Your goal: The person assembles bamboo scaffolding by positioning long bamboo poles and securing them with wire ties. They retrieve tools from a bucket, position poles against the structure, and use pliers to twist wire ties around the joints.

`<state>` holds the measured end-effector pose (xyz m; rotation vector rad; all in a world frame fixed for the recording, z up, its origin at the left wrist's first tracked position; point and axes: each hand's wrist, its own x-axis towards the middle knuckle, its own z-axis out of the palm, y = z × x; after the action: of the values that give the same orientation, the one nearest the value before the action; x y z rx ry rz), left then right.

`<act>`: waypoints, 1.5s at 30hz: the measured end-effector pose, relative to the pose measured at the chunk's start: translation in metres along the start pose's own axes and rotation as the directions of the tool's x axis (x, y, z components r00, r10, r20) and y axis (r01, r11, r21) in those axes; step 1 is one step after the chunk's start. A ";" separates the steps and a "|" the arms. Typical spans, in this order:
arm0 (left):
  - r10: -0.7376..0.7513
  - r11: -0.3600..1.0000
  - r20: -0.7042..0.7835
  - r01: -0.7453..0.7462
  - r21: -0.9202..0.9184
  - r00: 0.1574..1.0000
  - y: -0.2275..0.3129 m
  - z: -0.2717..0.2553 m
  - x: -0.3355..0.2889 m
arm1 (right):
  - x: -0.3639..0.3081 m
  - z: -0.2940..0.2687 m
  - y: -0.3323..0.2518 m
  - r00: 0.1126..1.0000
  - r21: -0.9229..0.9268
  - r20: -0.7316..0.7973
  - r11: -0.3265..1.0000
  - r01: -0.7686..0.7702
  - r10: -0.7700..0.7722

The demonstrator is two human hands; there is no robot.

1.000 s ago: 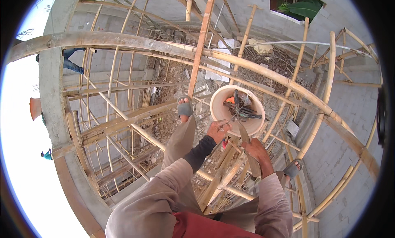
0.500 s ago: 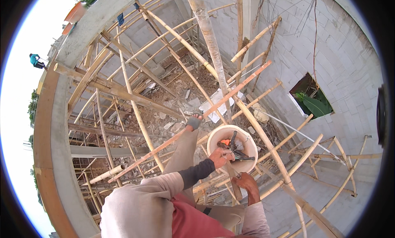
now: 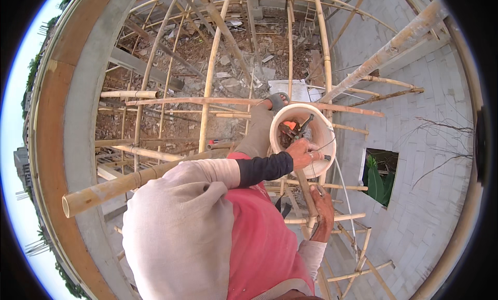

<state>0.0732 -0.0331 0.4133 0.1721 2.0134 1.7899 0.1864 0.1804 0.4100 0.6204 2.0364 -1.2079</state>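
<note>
A cream-white bucket [image 3: 276, 144] hangs or stands just ahead of me; how it is supported is hidden. Inside it lie an orange item [image 3: 289, 125], a dark-handled tool [image 3: 307, 122] and other things too jumbled to tell. My left hand [image 3: 303, 153], in a dark wrist sleeve, is at the near rim with its fingers closed; what they grip is unclear. A thin wire [image 3: 326, 145] curves by its fingers, and a dark tool end shows beside them. My right hand [image 3: 322, 204] is below the bucket, fingers curled beside a narrow wooden slat [image 3: 307, 193]; their contents are hidden.
Bamboo scaffold poles [image 3: 210, 77] cross all around above rubble-strewn ground [image 3: 228, 72]. A reddish plank [image 3: 181, 100] runs under my foot [image 3: 277, 100]. A thick bamboo pole [image 3: 104, 191] lies at left, near a concrete beam [image 3: 83, 92]. At right a block wall [image 3: 425, 144] has a square opening [image 3: 381, 176].
My view has turned, so the scaffold appears rotated and the bucket sits slightly higher. Both hands stay by the bucket; my right hand appears a little higher and farther right in the picture.
</note>
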 end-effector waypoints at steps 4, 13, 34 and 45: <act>-0.040 0.997 -0.101 0.033 -0.073 0.994 0.045 -0.020 -0.006 | -0.006 -0.028 -0.063 1.000 -0.094 0.003 0.996 0.003 -0.003; 0.034 0.996 -0.336 -0.062 -0.071 0.941 0.051 -0.055 -0.023 | 0.013 -0.057 -0.131 0.972 -0.074 -0.002 0.969 0.234 -0.235; 0.211 0.950 -0.419 -0.285 -0.123 0.883 0.097 -0.076 -0.040 | -0.023 -0.100 -0.183 0.844 0.135 -0.239 0.844 0.519 -0.480; -0.036 0.937 -0.083 0.004 -0.349 0.996 0.143 -0.106 -0.059 | -0.052 -0.085 -0.166 0.810 0.188 -0.345 0.811 0.554 -0.474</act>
<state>0.0564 -0.1299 0.5731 -0.0380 1.7080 2.1380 0.0794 0.1776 0.5718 0.3793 2.3897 -1.8485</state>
